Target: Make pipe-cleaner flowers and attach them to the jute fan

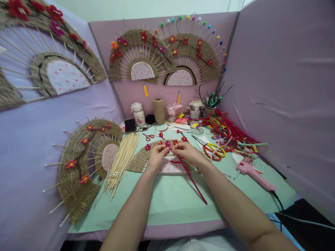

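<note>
My left hand [157, 156] and my right hand [188, 153] meet over a twine-wrapped fan [138, 158], fingertips pinched close together. Between them is a dark pink pipe cleaner [193, 181], whose long tail slants down to the right past my right wrist. The part at my fingertips is small and partly hidden, so its shape is unclear. Just beyond the fingers is a magenta pipe-cleaner flower [168, 143]; another magenta flower [148, 147] lies on the fan's left side. Red flowers [184, 139] sit behind my right hand. My hands cover part of the fan's dotted white centre [170, 169].
Thin sticks [121, 158] lie left. Yellow-and-red-handled scissors [214, 151], a pink glue gun [256, 175] with a cord, and piled pipe cleaners [230, 129] are at right. Small scissors [148, 137], a twine spool [158, 111] and a white bottle [138, 114] stand behind. Finished fans [85, 170] line the walls.
</note>
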A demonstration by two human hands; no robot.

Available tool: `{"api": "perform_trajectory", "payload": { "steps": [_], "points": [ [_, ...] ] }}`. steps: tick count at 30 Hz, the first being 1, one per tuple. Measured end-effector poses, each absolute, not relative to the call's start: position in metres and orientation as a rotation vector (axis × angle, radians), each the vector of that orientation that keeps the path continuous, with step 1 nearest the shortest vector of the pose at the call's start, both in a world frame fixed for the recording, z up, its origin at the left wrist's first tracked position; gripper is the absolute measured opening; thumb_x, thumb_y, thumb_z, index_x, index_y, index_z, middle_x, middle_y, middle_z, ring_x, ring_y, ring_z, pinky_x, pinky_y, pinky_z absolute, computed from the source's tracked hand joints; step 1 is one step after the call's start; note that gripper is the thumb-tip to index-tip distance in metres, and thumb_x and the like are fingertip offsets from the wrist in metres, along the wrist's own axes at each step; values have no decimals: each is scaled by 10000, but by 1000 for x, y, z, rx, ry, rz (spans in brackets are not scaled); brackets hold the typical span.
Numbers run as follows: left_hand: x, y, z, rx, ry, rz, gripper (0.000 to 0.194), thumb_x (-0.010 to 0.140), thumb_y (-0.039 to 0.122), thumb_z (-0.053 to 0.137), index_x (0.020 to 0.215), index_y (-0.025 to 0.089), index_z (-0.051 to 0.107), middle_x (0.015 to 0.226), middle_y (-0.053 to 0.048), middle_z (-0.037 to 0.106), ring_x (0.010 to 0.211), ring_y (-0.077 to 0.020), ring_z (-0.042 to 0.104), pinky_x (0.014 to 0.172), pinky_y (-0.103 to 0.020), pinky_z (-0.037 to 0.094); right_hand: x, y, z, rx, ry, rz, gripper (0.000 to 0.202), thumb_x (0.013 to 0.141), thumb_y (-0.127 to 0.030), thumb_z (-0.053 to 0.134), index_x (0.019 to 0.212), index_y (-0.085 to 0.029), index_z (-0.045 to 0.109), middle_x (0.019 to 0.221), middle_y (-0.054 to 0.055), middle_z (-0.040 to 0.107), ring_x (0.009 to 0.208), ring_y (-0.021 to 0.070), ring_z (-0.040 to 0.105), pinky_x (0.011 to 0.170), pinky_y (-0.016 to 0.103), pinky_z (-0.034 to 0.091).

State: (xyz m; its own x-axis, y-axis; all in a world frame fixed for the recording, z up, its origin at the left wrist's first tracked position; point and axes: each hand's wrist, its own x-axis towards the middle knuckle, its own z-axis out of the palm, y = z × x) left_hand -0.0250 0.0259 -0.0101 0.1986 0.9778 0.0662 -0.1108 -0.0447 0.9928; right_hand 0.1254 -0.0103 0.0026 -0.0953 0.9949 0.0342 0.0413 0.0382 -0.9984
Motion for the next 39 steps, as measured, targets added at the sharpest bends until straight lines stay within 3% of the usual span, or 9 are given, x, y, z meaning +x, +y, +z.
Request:
{"api": "perform_trajectory", "payload": {
  "steps": [12, 17, 25, 30, 39],
  "points": [
    [-24, 25, -11, 1213, 848, 1173, 218, 606, 295, 715, 728, 145, 613, 649, 17, 592, 574, -75, 508, 566, -195, 391, 120, -17, 15, -1082, -1100, 1541, 220, 616, -319, 713, 664, -161, 567, 452, -74, 449, 391, 34, 353, 385, 175, 266],
    [-23, 21, -6, 1247, 883, 1192, 214, 622, 295, 701, 753, 142, 628, 667, 5, 611, 579, -80, 516, 566, -199, 394, 115, -14, 10, -1046, -935, 1515, 249, 582, -297, 744, 657, -148, 560, 503, -59, 491, 421, 28, 394, 377, 149, 285],
    [-22, 17, 0, 1366, 895, 1203, 210, 641, 273, 681, 780, 118, 651, 753, -59, 668, 679, -136, 593, 660, -248, 449, 117, -9, 7, -876, -763, 1621, 154, 678, -227, 709, 695, -134, 587, 545, -38, 495, 450, 27, 411, 397, 125, 352],
    [-23, 18, -2, 1438, 907, 1265, 183, 671, 273, 654, 784, 129, 653, 753, -51, 672, 696, -142, 603, 693, -259, 460, 116, -9, 8, -748, -618, 1829, 108, 710, -209, 681, 719, -149, 592, 590, -31, 512, 441, 31, 370, 367, 135, 299],
    [-24, 20, -1, 1448, 938, 1304, 184, 688, 280, 640, 792, 129, 654, 750, -48, 669, 701, -143, 601, 695, -263, 462, 112, -16, 12, -717, -626, 1799, 155, 654, -206, 723, 774, -174, 630, 697, -23, 591, 550, 59, 473, 514, 191, 392]
  ]
}}
